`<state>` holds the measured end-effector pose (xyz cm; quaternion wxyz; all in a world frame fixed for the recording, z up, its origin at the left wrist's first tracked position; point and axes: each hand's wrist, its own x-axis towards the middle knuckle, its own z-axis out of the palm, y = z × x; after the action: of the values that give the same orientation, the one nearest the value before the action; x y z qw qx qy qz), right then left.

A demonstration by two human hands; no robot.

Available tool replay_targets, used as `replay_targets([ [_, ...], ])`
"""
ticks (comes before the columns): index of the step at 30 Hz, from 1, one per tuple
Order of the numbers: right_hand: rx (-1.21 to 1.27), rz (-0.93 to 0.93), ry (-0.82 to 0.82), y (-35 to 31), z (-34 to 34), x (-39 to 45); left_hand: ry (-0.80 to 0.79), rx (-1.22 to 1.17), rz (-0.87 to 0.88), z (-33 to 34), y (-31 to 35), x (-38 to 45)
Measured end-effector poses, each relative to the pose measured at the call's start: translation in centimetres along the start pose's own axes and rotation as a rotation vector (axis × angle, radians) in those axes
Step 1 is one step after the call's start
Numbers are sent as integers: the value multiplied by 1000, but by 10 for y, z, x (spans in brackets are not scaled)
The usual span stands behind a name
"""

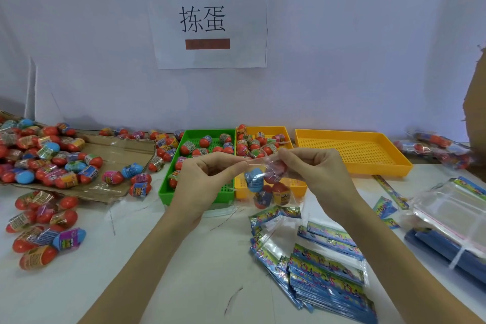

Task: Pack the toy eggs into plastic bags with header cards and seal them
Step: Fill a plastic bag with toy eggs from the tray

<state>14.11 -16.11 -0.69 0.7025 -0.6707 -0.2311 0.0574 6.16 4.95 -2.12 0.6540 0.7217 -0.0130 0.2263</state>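
Pinching the clear bag (263, 187) top, left hand (207, 179) and right hand (313, 168) held apparently four eggs (268, 187) above the desk (184, 258).

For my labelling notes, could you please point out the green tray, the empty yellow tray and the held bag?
green tray (165, 183), head view, left wall.
empty yellow tray (352, 151), head view, floor.
held bag (263, 187), head view, egg-filled body.

The toy eggs (50, 158) were mostly red, some blue, with multicoloured wrappers. One tray (168, 181) was green and the perforated tray (352, 150) yellow. The header cards (328, 279) were blue with rainbow print.
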Motion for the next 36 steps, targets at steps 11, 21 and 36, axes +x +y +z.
replay_targets([
  [11, 32, -78, -22, -6, -2, -1, 83, 327, 563, 12, -2, -8],
  [21, 25, -83, -172, -6, -16, 3, 50, 242, 92, 14, 3, -10],
  [36, 33, -79, -82, -7, -17, 5, 38, -187, -133, -3, -8, 2],
])
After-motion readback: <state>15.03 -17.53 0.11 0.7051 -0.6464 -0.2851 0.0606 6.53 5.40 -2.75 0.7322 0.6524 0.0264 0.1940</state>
